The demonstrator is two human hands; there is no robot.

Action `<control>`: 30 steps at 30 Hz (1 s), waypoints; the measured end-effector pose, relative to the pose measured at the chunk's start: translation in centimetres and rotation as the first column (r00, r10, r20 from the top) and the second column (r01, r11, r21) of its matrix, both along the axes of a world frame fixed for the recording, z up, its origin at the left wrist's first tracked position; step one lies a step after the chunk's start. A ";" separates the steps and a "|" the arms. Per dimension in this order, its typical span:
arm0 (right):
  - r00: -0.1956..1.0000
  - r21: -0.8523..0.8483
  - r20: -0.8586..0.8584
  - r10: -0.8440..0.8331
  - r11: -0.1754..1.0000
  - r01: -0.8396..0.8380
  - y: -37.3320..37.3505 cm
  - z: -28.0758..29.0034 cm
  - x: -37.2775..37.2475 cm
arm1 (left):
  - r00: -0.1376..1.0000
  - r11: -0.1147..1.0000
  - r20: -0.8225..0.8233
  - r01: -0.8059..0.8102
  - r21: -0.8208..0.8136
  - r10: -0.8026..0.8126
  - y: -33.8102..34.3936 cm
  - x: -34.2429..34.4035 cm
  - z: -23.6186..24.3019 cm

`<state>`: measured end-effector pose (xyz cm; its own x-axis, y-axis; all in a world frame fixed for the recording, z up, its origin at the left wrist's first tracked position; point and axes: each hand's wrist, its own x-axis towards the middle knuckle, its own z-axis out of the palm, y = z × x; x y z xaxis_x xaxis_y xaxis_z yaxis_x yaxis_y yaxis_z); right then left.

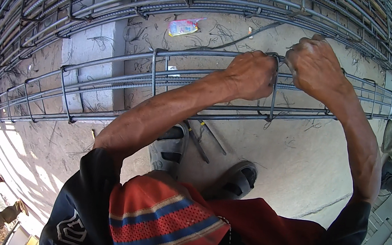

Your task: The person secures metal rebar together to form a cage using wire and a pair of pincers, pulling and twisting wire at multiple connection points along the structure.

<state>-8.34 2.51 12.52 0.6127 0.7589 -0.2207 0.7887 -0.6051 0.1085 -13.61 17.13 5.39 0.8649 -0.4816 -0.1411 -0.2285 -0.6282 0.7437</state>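
Long grey steel-bar cage (pixel 192 52), 12 o'clock | looked heavy, stiff; mid-span seemed graspable | left hand (pixel 253 75), right hand (pixel 317 68), 1–2 o'clock: fisted, contents unclear

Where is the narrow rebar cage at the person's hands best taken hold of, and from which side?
Likely by the long bar uppermost in the view, between the left hand and the hoop to its left. Come from above on the person's side: the bar looks slim and uncovered there, so a hand could close around it.
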 end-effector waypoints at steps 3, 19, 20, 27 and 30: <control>1.000 0.087 -0.005 0.003 0.996 -0.003 -0.8 -1.3 -1.7 | 0.994 0.998 -0.100 -0.040 -0.040 0.035 -0.1 2.1 0.8; 0.863 0.270 -0.379 -0.334 0.852 0.449 -3.1 1.7 -2.0 | 0.908 0.879 -0.153 -0.417 -0.231 0.391 4.2 0.6 3.3; 0.857 0.262 -0.373 -0.354 0.846 0.464 -3.4 1.5 -1.4 | 0.895 0.904 -0.188 -0.422 -0.064 0.404 3.8 -0.3 3.1; 0.859 0.145 -0.335 -0.388 0.879 0.454 -0.7 -3.1 2.0 | 0.944 0.947 -0.192 -0.294 -0.127 0.268 -0.4 -0.8 0.5; 0.872 0.144 -0.228 -0.433 0.871 0.470 -1.3 -3.6 1.2 | 0.893 0.925 -0.412 -0.299 -0.234 0.184 1.1 0.0 0.6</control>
<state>-7.14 1.23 8.95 0.8609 0.4470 -0.2429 0.4180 -0.8937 -0.1631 -13.61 18.22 5.95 0.8682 -0.3334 -0.3676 0.2348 -0.3766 0.8961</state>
